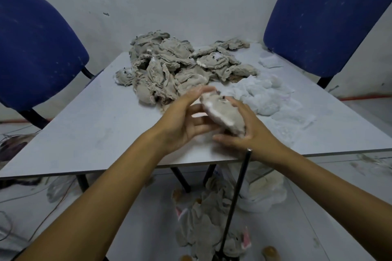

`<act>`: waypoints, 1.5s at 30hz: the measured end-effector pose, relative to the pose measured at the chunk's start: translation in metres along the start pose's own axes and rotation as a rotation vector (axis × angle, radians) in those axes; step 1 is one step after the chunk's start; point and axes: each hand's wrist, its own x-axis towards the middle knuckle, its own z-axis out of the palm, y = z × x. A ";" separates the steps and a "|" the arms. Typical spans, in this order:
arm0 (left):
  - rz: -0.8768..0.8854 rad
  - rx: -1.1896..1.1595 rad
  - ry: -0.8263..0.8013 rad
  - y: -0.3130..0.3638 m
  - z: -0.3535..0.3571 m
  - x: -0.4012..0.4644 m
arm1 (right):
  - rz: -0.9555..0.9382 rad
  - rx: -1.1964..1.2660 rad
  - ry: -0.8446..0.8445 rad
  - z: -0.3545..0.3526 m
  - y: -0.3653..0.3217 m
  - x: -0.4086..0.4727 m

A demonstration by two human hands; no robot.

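A small grey plush toy skin (222, 113) with a white edge and a dark bead eye is held above the table (101, 125) between both hands. My right hand (252, 133) curls around its right side and underside. My left hand (182, 118) is at its left side, fingers stretched along its top and blurred. Behind lies a pile of grey plush skins (169, 65). White stuffing fibre (267, 97) is heaped just right of the hands.
Two blue padded chairs stand at the far corners, the left chair (36, 48) and the right chair (324, 17). A thin black rod (235, 197) leans against the table's front edge. Stuffed grey toys (203, 220) and white fibre (263, 193) lie on the floor below.
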 end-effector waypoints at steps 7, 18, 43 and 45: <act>0.347 0.807 -0.048 0.002 -0.012 0.005 | 0.102 0.498 0.112 -0.013 0.000 0.011; 0.129 0.293 0.251 -0.021 -0.006 0.016 | -0.302 -0.655 0.291 -0.014 0.004 0.013; 0.322 0.837 -0.136 -0.003 -0.009 0.011 | 0.102 -0.214 -0.242 -0.010 -0.017 0.014; 0.250 0.673 -0.139 -0.002 -0.007 0.009 | 0.125 -0.169 -0.275 -0.010 -0.020 0.014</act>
